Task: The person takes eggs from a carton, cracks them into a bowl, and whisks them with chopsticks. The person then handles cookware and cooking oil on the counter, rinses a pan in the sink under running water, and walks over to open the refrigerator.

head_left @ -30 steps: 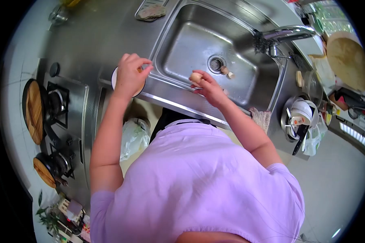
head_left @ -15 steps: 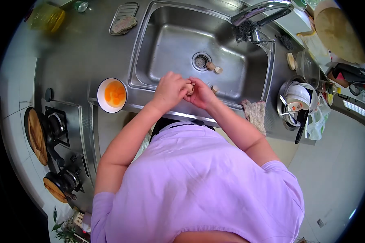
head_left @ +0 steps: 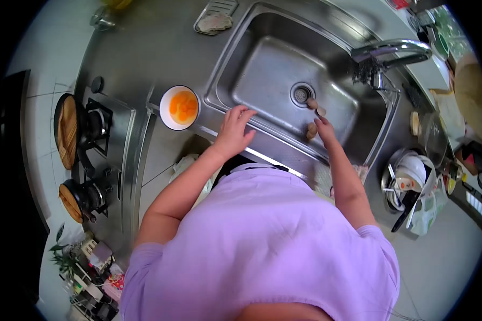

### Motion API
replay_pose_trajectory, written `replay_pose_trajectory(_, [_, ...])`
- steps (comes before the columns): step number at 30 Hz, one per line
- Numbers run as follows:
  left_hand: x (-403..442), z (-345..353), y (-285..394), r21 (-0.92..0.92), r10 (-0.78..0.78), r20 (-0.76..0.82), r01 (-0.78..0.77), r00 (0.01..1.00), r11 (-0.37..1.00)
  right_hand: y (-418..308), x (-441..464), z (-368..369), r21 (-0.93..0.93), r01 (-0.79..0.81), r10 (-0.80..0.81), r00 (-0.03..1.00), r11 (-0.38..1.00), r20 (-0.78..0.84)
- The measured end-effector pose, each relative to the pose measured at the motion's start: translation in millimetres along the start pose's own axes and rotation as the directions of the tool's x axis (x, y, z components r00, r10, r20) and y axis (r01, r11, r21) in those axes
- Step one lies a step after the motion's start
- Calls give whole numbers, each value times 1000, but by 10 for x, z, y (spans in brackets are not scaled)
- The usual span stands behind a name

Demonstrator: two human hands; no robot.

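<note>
My left hand (head_left: 234,130) hovers over the sink's front edge with its fingers apart, holding nothing. Left of it, a white bowl with a dark rim (head_left: 167,111) contains several orange egg yolks (head_left: 183,107). Inside the steel sink (head_left: 273,69), my right hand (head_left: 325,130) reaches down with fingers extended and looks empty, though its fingertips are partly hidden. Brown eggshell pieces (head_left: 311,130) lie right beside those fingers. More eggshells (head_left: 312,103) rest near the drain (head_left: 302,94).
The faucet (head_left: 393,51) arches over the sink's far right corner. A basin of bowls and utensils (head_left: 407,174) stands right of the sink. Two pans with wooden lids (head_left: 68,131) sit on the stove at left. A soap rack (head_left: 215,18) lies behind the bowl.
My hands have separated: the left moved toward the bowl, the right down into the sink. The eggshell they held together has left the left hand. The view has shifted and turned.
</note>
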State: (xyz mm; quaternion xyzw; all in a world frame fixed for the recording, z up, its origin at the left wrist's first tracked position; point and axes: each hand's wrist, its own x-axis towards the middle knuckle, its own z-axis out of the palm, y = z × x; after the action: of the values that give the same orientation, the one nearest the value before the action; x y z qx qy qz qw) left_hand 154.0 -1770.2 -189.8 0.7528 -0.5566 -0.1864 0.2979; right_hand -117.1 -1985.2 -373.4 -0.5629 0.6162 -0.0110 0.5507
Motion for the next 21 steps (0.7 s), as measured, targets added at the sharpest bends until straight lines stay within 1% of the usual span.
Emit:
replay_pose_trajectory(1, [-21,13,25,-18,-9,-31,9,999,1000,-25,-79,-10,0,15,-15,1000,1000,0])
replay_pose_trajectory(2, [-45,21,14,-5,-20,-59,20,998,1000,-48,-157,-36,-206,73,-85,995,976,-54])
replay_pose_trajectory(3, [-39,11,-1,2,-10,-83,10,997,1000,-117,-195,-92,-400,102,-161,980,911,-116])
replay_pose_trajectory(4, [-33,-5,27,20,-8,-101,10,995,1000,-175,-183,-122,-464,86,-148,984,882,-98])
replay_pose_trajectory(5, [14,-36,87,66,39,-100,-33,994,997,-220,-205,-189,-510,49,-124,986,859,-114])
replay_pose_trajectory(6, [-115,-114,5,68,47,-132,-38,990,997,-324,-270,-57,-419,37,-44,999,907,-7])
replay_pose_trajectory(7, [-282,-206,13,95,24,-152,-9,988,995,-352,-339,111,-442,153,-156,987,884,30])
replay_pose_trajectory(8, [41,-118,118,72,105,-128,-97,986,993,-524,-516,-217,-337,229,-279,954,913,-107])
replay_pose_trajectory(9, [-70,-286,210,89,70,-171,-56,983,995,-1003,-865,-113,-275,284,-315,946,919,-76])
replay_pose_trajectory(10, [-159,-443,198,114,90,-203,-68,975,991,-1021,-767,194,-278,523,-565,820,805,-91])
replay_pose_trajectory(11, [-109,-512,270,141,122,-231,-91,965,986,-1174,-806,211,-294,710,-741,671,640,7])
replay_pose_trajectory(12, [-2,-532,363,140,166,-209,-138,964,980,-1280,-878,257,-424,749,-830,558,508,-8])
replay_pose_trajectory(13, [78,-537,464,187,140,-173,-108,975,976,-1361,-948,289,-547,752,-898,440,368,2])
replay_pose_trajectory(14, [371,-291,612,185,149,-120,-125,982,975,-1348,-916,-57,-599,684,-879,471,416,-72])
replay_pose_trajectory(15, [418,-273,615,194,178,-100,-157,979,968,-1445,-969,-88,-631,603,-825,555,489,-108])
replay_pose_trajectory(16, [386,-188,621,232,165,-26,-154,986,960,-1395,-1056,-138,-654,515,-760,633,554,-147])
replay_pose_trajectory(17, [392,-93,709,288,154,30,-156,988,945,-1306,-1090,-266,-640,517,-766,616,568,-183])
replay_pose_trajectory(18, [424,-62,745,198,133,5,-131,991,971,-1284,-1116,-320,-575,574,-791,564,583,-239])
replay_pose_trajectory(19, [441,-34,709,195,143,26,-145,989,970,-1236,-1150,-374,-507,634,-809,509,583,-294])
replay_pose_trajectory(20, [454,1,599,184,161,64,-170,985,968,-1163,-1188,-454,-505,617,-794,528,603,-302])
replay_pose_trajectory(21, [472,29,505,183,187,89,-200,978,962,-1127,-1303,-633,-483,634,-794,533,604,-293])
